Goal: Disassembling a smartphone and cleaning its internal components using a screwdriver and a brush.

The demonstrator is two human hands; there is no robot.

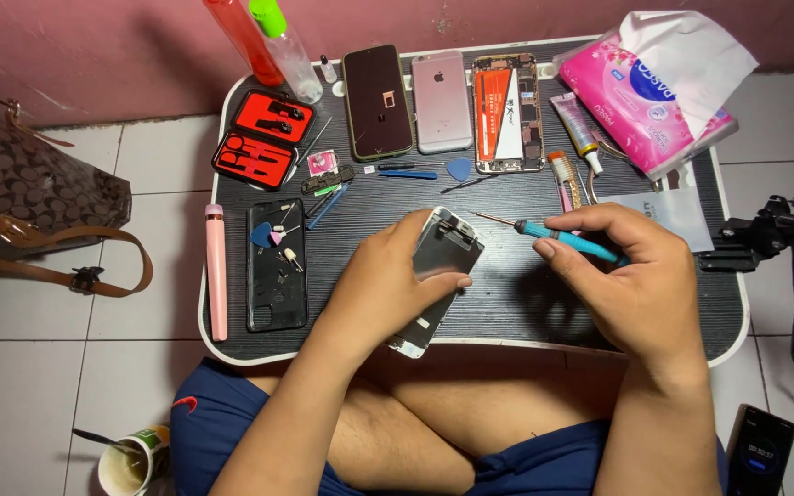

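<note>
My left hand (388, 285) grips a detached phone screen panel (441, 266), back side up and tilted, over the front of a small dark lap table (507, 303). My right hand (627, 285) holds a blue-handled screwdriver (562, 237); its thin metal tip points left toward the panel's top edge, a short gap away. At the back of the table lie a dark phone (377, 101), a pink-silver phone face down (442, 101) and an opened phone body with its battery showing (507, 112).
A red tool case (264, 138), picks, tweezers, a black phone with small parts on it (277, 264), a pink stick (216, 272), two bottles (264, 41), a glue tube (578, 129), a pink tissue pack (654, 87). On the floor: brown bag (39, 211), cup (130, 464), phone (761, 450), tripod arm (774, 230).
</note>
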